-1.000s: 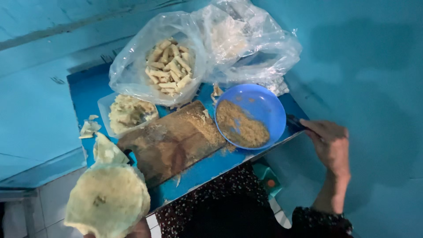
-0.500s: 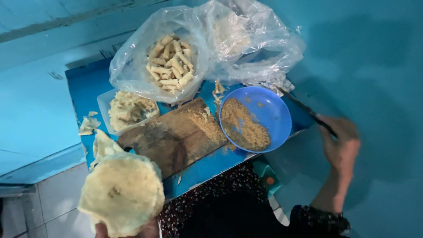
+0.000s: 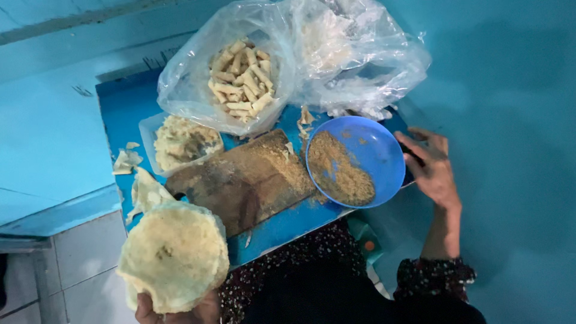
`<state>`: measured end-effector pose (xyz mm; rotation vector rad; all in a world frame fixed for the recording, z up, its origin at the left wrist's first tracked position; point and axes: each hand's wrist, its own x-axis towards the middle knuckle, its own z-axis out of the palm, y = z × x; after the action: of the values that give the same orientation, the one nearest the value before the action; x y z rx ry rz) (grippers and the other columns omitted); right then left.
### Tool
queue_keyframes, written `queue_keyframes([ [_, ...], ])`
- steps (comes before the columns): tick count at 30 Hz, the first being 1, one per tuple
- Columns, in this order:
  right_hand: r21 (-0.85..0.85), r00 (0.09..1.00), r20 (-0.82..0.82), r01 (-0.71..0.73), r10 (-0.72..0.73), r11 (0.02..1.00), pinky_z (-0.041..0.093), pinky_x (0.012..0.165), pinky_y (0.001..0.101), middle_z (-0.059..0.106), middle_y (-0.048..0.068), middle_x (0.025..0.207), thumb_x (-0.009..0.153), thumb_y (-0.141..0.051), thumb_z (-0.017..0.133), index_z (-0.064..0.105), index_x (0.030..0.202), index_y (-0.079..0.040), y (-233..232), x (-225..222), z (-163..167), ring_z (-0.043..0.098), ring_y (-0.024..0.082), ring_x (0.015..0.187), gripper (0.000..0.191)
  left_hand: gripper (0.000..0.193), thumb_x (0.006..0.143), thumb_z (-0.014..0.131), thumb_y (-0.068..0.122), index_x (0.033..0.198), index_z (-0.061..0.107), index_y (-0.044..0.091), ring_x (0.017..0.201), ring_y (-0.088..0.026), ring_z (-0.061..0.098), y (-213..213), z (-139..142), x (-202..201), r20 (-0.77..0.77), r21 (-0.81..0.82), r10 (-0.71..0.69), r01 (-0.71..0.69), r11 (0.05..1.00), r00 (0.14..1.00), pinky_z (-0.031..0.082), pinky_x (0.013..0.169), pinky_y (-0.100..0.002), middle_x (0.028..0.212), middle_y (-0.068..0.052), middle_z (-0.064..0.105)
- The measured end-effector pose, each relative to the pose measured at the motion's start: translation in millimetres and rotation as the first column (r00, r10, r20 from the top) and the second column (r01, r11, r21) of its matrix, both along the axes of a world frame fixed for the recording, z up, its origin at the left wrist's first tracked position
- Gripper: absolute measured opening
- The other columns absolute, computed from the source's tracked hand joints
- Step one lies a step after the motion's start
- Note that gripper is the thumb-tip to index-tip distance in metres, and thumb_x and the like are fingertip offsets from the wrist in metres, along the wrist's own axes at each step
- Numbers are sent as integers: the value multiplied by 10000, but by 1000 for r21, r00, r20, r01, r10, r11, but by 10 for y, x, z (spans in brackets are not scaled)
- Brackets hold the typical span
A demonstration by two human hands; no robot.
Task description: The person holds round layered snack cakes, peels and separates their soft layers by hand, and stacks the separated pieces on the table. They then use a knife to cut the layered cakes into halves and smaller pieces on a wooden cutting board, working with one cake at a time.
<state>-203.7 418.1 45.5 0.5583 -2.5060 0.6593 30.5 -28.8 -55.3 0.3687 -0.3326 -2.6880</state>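
Moved since prev frame: right hand [image 3: 433, 168] now back at blue bowl [image 3: 357, 161] right rim, fingers spread, gripping nothing visible. Left hand [image 3: 174, 309] near-left, pinching round wrapper stack [image 3: 174, 255] from below.

The single head view looks steeply down, fairly near, onto a blue table [image 3: 129, 108] beside the person's lap.

Pale round wrapper stack [image 3: 174, 255] held upright; blue bowl [image 3: 375, 147] of crumbs.
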Motion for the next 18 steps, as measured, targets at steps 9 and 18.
queue_keyframes([
  [9,-146,992,28,-116,121,982,461,1136,465,613,93,1445,454,-74,917,650,1343,-140,-160,471,-107,547,319,1356,931,881,851,547,555,1619,343,172,1431,-380,470,210,211,-219,169,-164,193,-166,972,966,387,1108,-641,1602,-97,459],
  [18,-286,908,-338,-351,249,892,481,1154,418,528,132,1434,849,-232,830,613,1399,-148,-1116,727,292,540,263,1391,598,637,932,555,386,1484,463,83,1300,-344,559,319,-59,-304,-1,-26,-13,13,1000,1000,420,1107,-584,1403,-118,591],
])
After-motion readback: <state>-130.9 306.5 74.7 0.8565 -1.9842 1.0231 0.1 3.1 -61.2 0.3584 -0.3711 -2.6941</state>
